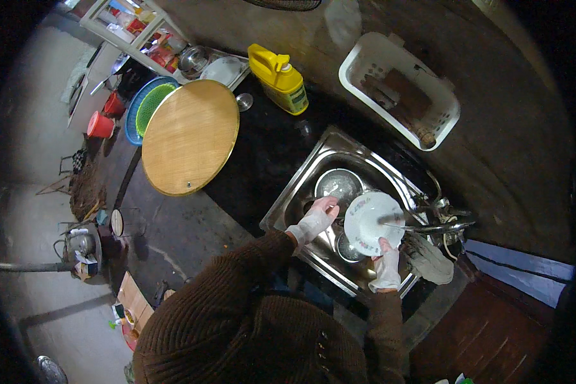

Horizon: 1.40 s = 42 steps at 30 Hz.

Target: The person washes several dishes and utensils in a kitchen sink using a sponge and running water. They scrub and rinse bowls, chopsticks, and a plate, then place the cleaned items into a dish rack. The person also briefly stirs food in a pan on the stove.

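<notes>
My right hand (387, 269), in a thin whitish glove, grips the near rim of a white plate (365, 225) with a floral border. The plate is tilted over the stainless steel sink (288, 211), under the spout of a metal tap (437, 227), and water seems to run onto it. Gloved as well, my left hand (319, 218) hovers left of the plate with nothing in it. Beyond those fingers, a round metal bowl (338, 185) rests in the basin. A smaller metal vessel (349, 248) lies partly hidden beneath the plate.
A grey cloth (427, 259) drapes over the sink's right edge. Behind stands a white plastic basket (350, 81). On the black counter are a yellow jug (281, 81) and a small glass (244, 102). A round woven tray (192, 139) covers part of a green basket (152, 106).
</notes>
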Motion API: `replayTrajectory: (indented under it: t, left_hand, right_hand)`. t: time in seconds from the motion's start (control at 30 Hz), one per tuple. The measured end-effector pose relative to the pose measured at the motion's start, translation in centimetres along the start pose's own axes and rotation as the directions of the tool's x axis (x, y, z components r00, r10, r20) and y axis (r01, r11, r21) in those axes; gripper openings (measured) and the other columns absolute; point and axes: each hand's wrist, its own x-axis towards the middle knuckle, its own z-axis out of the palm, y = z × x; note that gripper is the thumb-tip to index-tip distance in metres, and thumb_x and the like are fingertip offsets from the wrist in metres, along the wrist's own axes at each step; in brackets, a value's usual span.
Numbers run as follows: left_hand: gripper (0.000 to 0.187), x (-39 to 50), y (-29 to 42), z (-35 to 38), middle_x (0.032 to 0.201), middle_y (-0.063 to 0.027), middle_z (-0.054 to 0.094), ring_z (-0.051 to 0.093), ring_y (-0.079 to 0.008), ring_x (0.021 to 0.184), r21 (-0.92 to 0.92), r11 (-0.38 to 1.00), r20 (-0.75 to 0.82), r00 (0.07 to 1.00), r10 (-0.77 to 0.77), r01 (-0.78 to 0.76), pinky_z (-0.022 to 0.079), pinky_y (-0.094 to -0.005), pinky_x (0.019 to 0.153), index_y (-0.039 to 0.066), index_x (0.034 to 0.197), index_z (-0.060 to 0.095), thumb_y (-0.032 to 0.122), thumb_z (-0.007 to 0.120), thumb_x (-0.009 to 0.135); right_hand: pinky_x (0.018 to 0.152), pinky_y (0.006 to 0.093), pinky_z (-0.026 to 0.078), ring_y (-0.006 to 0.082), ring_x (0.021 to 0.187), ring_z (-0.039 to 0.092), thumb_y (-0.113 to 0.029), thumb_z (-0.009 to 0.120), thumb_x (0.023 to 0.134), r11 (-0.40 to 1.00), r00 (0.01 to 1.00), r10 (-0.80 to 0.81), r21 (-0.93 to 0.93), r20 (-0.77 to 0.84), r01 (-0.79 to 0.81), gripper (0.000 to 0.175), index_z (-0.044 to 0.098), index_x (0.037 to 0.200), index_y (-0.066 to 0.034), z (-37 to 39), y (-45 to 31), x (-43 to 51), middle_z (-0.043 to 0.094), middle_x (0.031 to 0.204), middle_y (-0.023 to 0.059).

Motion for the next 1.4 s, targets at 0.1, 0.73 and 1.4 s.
replayTrajectory:
  t: [0.1, 0.73, 1.4]
  left_hand:
    - [0.037, 0.5, -0.3, -0.7, 0.121, -0.0099, 0.067, 0.066, -0.0177, 0.112, -0.072, 0.991, 0.053, 0.992, -0.110, 0.114, 0.055, -0.0332, 0.094, 0.003, 0.132, 0.058, 0.012, 0.067, 0.097]
    - [0.054, -1.6, 5.2, 2.9, 0.073, -0.0058, 0.074, 0.054, -0.0065, 0.050, 0.149, 0.884, 0.641, 0.637, -0.428, 0.444, 0.044, -0.0217, 0.047, 0.003, 0.094, 0.074, 0.051, 0.051, 0.105]
    - [0.029, 2.8, 11.8, -2.1, 0.098, -0.0113, 0.071, 0.070, -0.0245, 0.079, 0.407, 0.657, 0.610, 0.724, 0.322, -0.635, 0.058, -0.0387, 0.063, 0.007, 0.120, 0.068, 0.025, 0.058, 0.100]
  right_hand:
    - [0.082, 0.0446, 0.061, 0.0287, 0.104, 0.070, -0.005, 0.066, 0.095, 0.993, 0.986, -0.086, 0.098, 0.144, 0.073, 0.046, 0.056, 0.139, -0.0003, -1.1, -0.7, -2.0, 0.067, 0.125, 0.0147]
    - [0.097, 0.0270, 0.046, 0.0154, 0.110, 0.059, -0.063, 0.043, 0.104, 0.978, 0.996, -0.085, -0.191, 0.029, 0.089, 0.079, 0.054, 0.141, 0.0064, -2.2, -4.5, 0.8, 0.064, 0.129, 0.0074]
    - [0.093, 0.0337, 0.049, 0.0184, 0.103, 0.064, -0.022, 0.068, 0.097, 0.826, 0.951, -0.202, -0.482, 0.234, 0.294, 0.035, 0.070, 0.121, 0.0040, 0.5, -3.8, -0.8, 0.073, 0.113, 0.0115]
